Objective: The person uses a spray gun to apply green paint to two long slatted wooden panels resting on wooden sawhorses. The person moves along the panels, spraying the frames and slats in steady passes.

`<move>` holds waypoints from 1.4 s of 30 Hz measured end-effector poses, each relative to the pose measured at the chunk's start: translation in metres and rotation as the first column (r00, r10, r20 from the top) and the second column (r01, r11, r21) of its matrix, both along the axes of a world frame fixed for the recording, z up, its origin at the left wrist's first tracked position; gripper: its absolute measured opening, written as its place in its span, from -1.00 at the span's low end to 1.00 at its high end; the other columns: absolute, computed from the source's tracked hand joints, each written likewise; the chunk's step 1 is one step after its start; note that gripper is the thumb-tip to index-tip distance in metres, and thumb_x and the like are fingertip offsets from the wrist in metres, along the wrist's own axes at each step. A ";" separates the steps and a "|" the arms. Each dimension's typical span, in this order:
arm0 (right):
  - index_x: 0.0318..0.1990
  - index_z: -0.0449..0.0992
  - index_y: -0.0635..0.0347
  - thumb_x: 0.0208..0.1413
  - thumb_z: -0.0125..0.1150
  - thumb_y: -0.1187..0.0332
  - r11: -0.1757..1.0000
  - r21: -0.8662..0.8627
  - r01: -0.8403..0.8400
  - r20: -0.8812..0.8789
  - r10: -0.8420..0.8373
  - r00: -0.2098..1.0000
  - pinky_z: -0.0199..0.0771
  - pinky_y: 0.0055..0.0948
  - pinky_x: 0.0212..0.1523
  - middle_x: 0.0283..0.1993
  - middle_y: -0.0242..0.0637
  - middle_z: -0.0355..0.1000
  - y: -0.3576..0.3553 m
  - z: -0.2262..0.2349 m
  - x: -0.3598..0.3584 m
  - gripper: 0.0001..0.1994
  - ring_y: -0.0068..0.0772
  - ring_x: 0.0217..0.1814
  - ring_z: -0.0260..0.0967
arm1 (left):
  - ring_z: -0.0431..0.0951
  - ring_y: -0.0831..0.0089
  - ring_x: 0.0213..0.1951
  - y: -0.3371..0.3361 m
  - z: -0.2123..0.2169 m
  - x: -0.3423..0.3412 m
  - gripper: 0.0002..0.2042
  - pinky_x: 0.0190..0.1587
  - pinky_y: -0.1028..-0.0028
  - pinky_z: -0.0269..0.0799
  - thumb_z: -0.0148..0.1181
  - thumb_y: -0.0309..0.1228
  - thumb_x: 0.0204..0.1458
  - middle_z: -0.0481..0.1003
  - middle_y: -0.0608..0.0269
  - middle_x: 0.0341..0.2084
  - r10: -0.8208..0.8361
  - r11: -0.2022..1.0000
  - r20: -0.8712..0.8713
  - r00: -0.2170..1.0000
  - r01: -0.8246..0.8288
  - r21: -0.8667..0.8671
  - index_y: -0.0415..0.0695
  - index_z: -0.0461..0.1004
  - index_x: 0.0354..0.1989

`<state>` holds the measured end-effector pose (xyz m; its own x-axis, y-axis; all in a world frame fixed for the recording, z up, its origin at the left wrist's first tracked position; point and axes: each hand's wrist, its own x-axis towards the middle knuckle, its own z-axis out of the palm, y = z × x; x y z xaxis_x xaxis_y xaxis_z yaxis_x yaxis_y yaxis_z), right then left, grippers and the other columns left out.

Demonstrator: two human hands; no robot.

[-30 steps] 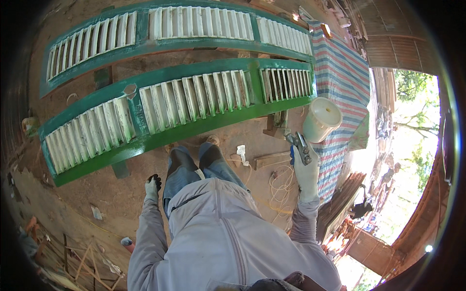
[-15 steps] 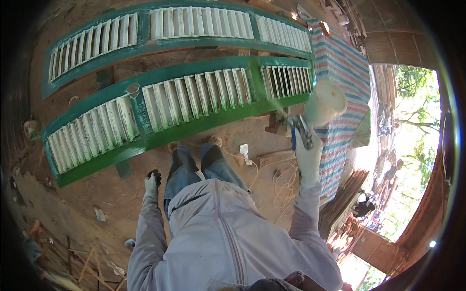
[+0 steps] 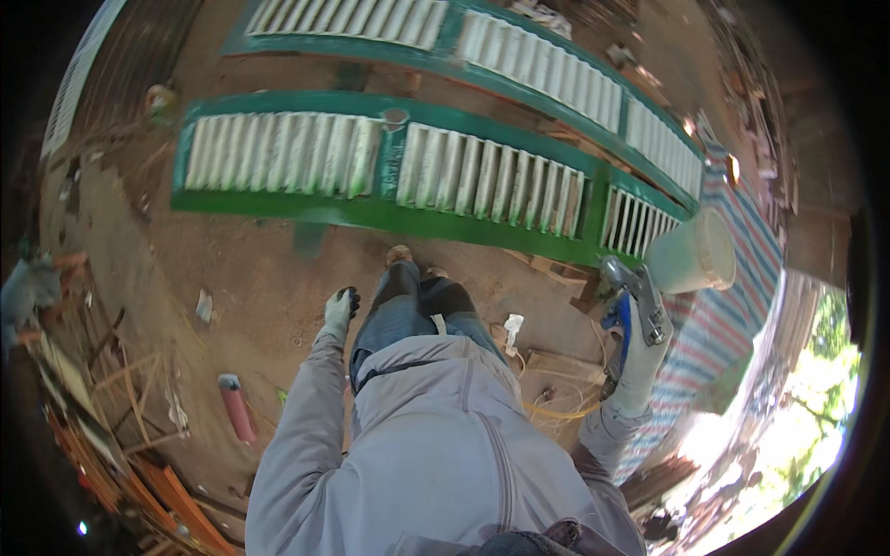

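My right hand [image 3: 646,345], in a pale glove, grips a spray gun [image 3: 640,295] with a blue part and a whitish paint cup [image 3: 693,252]. The gun is near the right end of the closer louvred panel [image 3: 366,211], whose frame is dark green with bright wet-looking green along the near edge. Its slats are whitish, with green at their lower ends. My left hand [image 3: 339,313], gloved with dark fingertips, hangs beside my leg, its fingers curled and nothing visible in them.
A second green louvred panel [image 3: 445,65] lies behind the first. To the right is a striped tarp [image 3: 718,324]. A yellow hose [image 3: 565,411] runs by my right arm. A pink cylinder [image 3: 238,408] lies on the dirt at left, near scrap wood [image 3: 139,398].
My view has turned left, so the panels slant differently. The spray gun has come back toward me, and the pale spray streak in front of it no longer shows.
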<state>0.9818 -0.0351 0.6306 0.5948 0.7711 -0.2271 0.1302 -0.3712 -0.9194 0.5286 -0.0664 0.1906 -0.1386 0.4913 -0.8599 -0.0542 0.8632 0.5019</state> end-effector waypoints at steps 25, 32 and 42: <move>0.21 0.48 0.27 0.28 0.23 0.42 0.976 0.168 0.140 -0.080 -0.128 0.989 0.37 -0.68 -0.51 -0.34 -0.42 0.52 0.074 -0.065 -0.277 -0.63 -0.68 -0.48 0.43 | 0.59 0.35 -0.39 -0.095 0.014 -0.415 -0.78 -0.37 0.28 0.48 0.12 -0.16 0.25 0.59 0.33 -0.38 -0.179 0.885 -0.275 0.945 0.277 0.375 -0.01 0.56 -0.14; 0.08 0.56 0.33 0.27 0.23 0.46 0.898 0.228 0.376 -0.036 -0.378 0.925 0.39 -0.64 -0.56 -0.40 -0.45 0.51 0.147 -0.090 -0.350 -0.73 -0.71 -0.53 0.39 | 0.50 0.46 -0.49 0.035 0.082 -0.652 -0.75 -0.50 0.44 0.35 0.12 -0.13 0.21 0.55 0.37 -0.43 0.269 0.959 -0.180 0.946 -0.280 -0.040 0.06 0.53 -0.05; 0.05 0.57 0.25 0.28 0.19 0.42 0.832 0.101 0.545 -0.002 -0.548 0.836 0.32 -0.63 -0.57 -0.42 -0.49 0.45 0.167 -0.100 -0.415 -0.76 -0.74 -0.55 0.29 | 0.56 0.47 -0.45 0.219 0.082 -0.681 -0.73 -0.47 0.43 0.43 0.23 -0.09 0.17 0.61 0.38 -0.33 0.043 0.997 -0.165 0.985 -0.053 -0.057 0.09 0.55 -0.05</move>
<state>0.5668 0.1322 0.5309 0.9303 0.3351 -0.1490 -0.0439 -0.3016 -0.9524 -0.1522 0.1525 0.2727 -0.3020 0.4280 -0.8518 -0.0180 0.8908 0.4540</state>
